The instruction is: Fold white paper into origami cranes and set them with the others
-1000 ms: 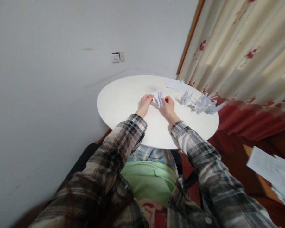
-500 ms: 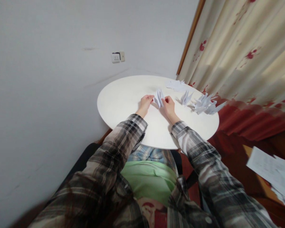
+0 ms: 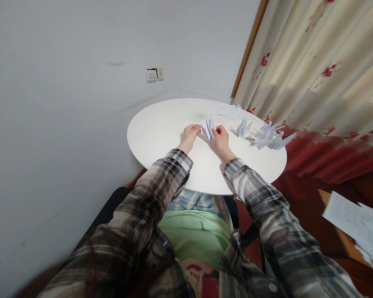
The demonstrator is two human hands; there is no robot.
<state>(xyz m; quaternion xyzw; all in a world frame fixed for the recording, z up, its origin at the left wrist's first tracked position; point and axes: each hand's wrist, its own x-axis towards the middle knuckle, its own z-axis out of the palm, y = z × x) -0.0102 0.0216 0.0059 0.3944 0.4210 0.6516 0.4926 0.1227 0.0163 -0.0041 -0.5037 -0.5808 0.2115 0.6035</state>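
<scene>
Between my two hands, just above the white round table (image 3: 161, 124), is a white paper crane (image 3: 208, 127) with its folded points upward. My left hand (image 3: 191, 135) pinches its left tip between thumb and fingers. On the other side, my right hand (image 3: 221, 137) is closed on the crane's right edge. To the right of my right hand a single folded paper crane (image 3: 243, 128) stands on the table. Beyond it sits a cluster of several more paper cranes (image 3: 266, 134), overlapping so that I cannot separate them all.
Flat white paper pieces (image 3: 230, 111) lie at the table's back right. A wall with a socket (image 3: 151, 75) is behind and left. A patterned curtain (image 3: 317, 74) hangs at the right. Printed sheets (image 3: 357, 219) rest on a wooden surface at lower right.
The crane's upper points look slightly more spread apart and tilted. Both hands stay in nearly the same place, still holding it.
</scene>
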